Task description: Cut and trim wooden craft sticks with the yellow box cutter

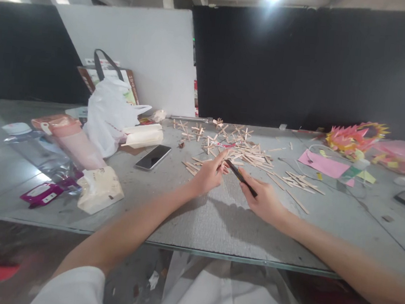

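Observation:
My right hand (260, 198) is wrapped round a slim black utility knife (241, 177), which slants up and left. Its tip comes close to my left hand (209, 176). The left fingers are bent together, and whatever they pinch is too small to make out. Just beyond both hands lies a loose pile of thin wooden sticks (250, 154). Several star-shaped clusters of crossed sticks (199, 131) stand behind it. More loose sticks (302, 182) are scattered to the right of the pile.
A smartphone (153, 157), a tissue pack (101, 190), a pink bottle (70, 141), a clear bottle (39, 150) and a white plastic bag (107, 114) occupy the left side. Pink paper (323, 163) and a spiky paper crown (350, 137) lie right. Dark panels (303, 71) rise behind the table.

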A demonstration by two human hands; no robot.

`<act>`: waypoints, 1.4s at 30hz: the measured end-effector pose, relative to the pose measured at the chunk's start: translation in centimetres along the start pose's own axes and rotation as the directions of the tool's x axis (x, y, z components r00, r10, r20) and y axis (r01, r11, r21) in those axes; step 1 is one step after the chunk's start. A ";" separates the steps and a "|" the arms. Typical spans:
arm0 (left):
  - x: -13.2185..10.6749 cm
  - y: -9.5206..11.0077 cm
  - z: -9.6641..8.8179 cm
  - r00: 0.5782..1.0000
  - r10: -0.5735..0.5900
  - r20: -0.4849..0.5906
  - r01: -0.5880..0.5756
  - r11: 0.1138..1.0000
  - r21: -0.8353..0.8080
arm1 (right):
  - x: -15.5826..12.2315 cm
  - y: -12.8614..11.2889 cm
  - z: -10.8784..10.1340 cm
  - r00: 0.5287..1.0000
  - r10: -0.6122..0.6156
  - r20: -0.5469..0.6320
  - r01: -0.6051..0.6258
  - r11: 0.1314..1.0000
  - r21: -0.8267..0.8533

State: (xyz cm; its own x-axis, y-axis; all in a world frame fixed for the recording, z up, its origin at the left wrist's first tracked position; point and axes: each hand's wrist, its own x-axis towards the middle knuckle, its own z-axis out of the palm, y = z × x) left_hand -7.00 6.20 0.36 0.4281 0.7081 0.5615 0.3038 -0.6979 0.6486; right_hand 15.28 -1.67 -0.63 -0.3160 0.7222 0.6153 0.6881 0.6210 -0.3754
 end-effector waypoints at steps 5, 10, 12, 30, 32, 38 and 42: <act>0.1 -0.4 0.0 1.000 0.015 -0.006 -0.015 0.999 -0.039 | 0.1 0.4 0.1 1.000 0.009 0.018 -0.009 1.000 -0.012; 0.1 -0.1 0.0 0.999 0.043 -0.025 -0.044 0.999 -0.031 | 0.0 0.2 -0.1 1.000 0.007 0.025 -0.008 1.000 0.005; 0.1 0.1 -0.1 0.999 0.037 -0.015 -0.037 0.999 -0.030 | 0.0 0.2 -0.1 1.000 0.009 0.023 -0.009 1.000 0.005; 0.4 -0.5 -1.2 0.901 0.151 -0.407 -0.113 0.987 0.116 | 2.6 0.7 -3.5 0.977 0.111 0.180 -0.107 0.994 -0.034; 0.5 -1.2 -1.1 0.893 0.136 -0.429 -0.088 0.988 0.130 | 4.3 1.3 -5.2 0.967 0.073 0.244 -0.059 0.996 -0.066; 0.7 -2.4 -0.7 0.897 0.120 -0.426 -0.064 0.988 0.143 | 9.5 2.5 -9.5 0.837 -0.029 0.546 0.092 0.992 -0.089; 0.7 -2.8 -0.6 0.903 0.126 -0.411 -0.071 0.987 0.147 | 11.3 2.0 -10.2 0.687 -0.034 0.726 0.088 0.995 -0.036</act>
State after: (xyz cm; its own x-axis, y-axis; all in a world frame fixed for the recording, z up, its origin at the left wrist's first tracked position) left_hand -8.07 8.69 -0.78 0.0752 0.5956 0.7997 0.3947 -0.7543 0.5247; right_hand 19.70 4.59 12.62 -0.7147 0.6962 -0.0671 0.6808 0.6706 -0.2946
